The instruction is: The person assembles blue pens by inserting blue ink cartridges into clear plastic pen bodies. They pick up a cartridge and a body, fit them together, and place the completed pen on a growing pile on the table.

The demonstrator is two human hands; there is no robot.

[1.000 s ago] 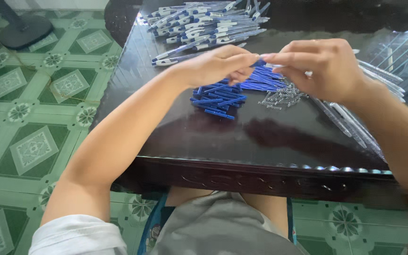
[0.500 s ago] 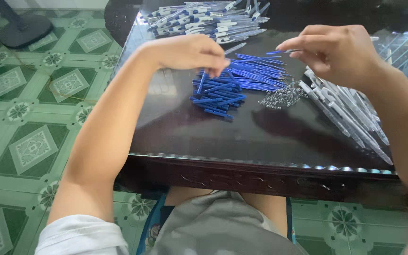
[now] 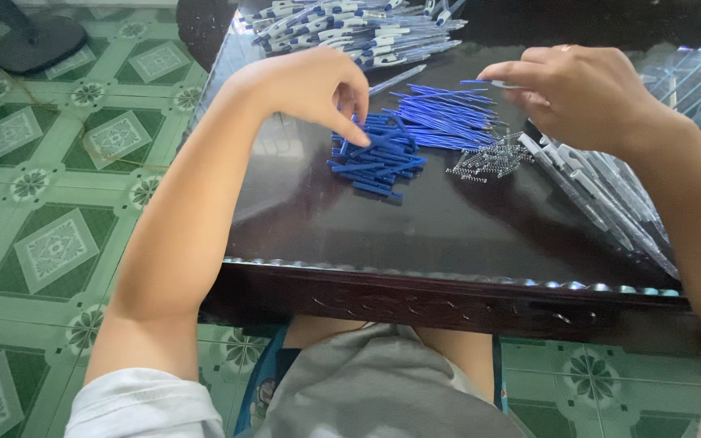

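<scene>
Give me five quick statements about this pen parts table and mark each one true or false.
1. The left hand reaches into the pile of short blue plastic pieces. True.
2. The heap of small metal springs lies left of that blue pile. False: it lies to its right.
3. The right hand pinches a thin blue refill. True.
4. The dark glossy table stands on a plain grey floor. False: the floor is green patterned tile.
5. Assembled white-and-blue pens lie at the table's far end. True.

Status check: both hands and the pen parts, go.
Left hand fingers down on the blue caps pile. Right hand pinching a thin blue refill. Springs and clear barrels alongside; nothing blocking.
</scene>
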